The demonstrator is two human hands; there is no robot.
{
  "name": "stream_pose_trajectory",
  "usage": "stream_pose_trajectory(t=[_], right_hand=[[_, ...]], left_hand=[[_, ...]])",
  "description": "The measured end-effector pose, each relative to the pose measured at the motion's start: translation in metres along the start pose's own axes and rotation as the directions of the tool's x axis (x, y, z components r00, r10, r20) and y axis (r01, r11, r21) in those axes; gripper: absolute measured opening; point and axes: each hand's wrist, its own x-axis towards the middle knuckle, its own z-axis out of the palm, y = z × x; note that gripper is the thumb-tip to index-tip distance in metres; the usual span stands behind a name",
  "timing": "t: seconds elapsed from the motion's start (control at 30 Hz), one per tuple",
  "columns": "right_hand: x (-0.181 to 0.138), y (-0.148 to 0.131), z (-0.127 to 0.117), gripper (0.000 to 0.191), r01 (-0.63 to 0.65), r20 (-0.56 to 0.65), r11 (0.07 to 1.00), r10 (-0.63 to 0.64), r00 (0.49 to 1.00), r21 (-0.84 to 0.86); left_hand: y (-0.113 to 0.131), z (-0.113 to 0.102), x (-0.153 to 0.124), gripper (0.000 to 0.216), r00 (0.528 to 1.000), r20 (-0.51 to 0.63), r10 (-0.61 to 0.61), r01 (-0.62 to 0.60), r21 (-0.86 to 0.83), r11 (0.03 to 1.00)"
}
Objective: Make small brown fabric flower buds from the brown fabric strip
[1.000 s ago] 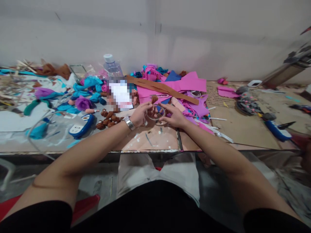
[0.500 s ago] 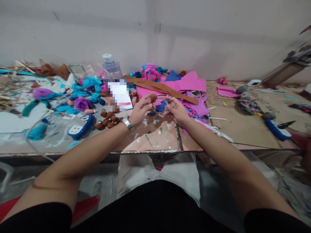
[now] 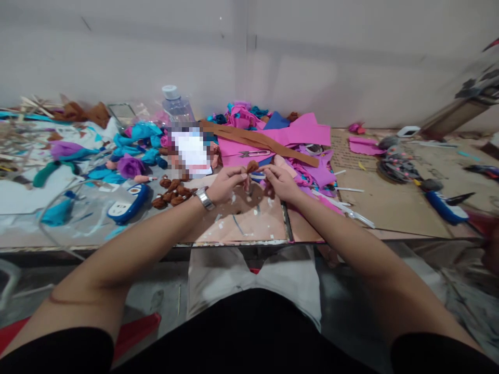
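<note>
My left hand [image 3: 224, 185], with a metal watch on its wrist, pinches a small brown fabric bud [image 3: 251, 167] just above the worktable [image 3: 253, 218]. My right hand [image 3: 281, 182] is closed close beside it, its fingertips meeting the left hand's below the bud, on its stem. Both hands hover at the middle of the table. A row of finished brown buds [image 3: 171, 191] lies just left of my left hand. Small snips [image 3: 253, 154] rest on pink fabric [image 3: 300, 136] right behind the hands.
A brown fabric strip [image 3: 257, 139] crosses the pink pile. Teal and purple fabric flowers [image 3: 134, 150] and a plastic bottle [image 3: 176, 106] lie at back left. A blue and white device [image 3: 128, 203] sits at left, a blue-handled tool [image 3: 444, 203] at right on cardboard [image 3: 393, 208].
A clear ring held between both hands a second ago is gone from view. The hands rose, then came down and together around the brown bud.
</note>
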Motion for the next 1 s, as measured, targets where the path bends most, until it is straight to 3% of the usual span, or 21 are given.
stream_pose_trajectory(t=[0.07,0.17,0.3,0.47,0.8,1.0], right_hand=[[-0.003,-0.003,-0.001,0.034,0.112,0.072,0.966,-0.098,0.993,-0.234],[-0.005,-0.006,-0.003,0.026,0.233,0.128,0.907,-0.200,0.971,-0.351],[-0.007,-0.006,0.000,0.025,0.244,0.075,0.939,-0.233,0.970,-0.244],[-0.011,-0.007,0.004,0.026,0.186,0.161,0.979,-0.171,0.972,-0.087],[-0.014,-0.015,0.005,0.021,0.144,0.246,0.988,-0.153,0.957,0.053],[-0.014,-0.012,0.006,0.021,0.109,0.254,0.993,-0.116,0.960,0.044]], left_hand=[[-0.001,0.000,0.002,0.031,0.997,-0.032,-0.075,0.071,-0.122,0.990],[0.000,0.003,0.003,0.030,0.991,-0.053,-0.124,0.109,-0.227,0.968],[0.001,0.008,0.003,0.026,0.986,-0.025,-0.162,0.149,-0.271,0.951],[-0.003,0.009,0.002,0.027,0.980,0.020,-0.196,0.194,-0.260,0.946],[-0.005,0.009,0.002,0.029,0.981,0.036,-0.192,0.196,-0.202,0.960],[-0.008,0.010,0.002,0.031,0.984,0.036,-0.177,0.180,-0.220,0.959]])
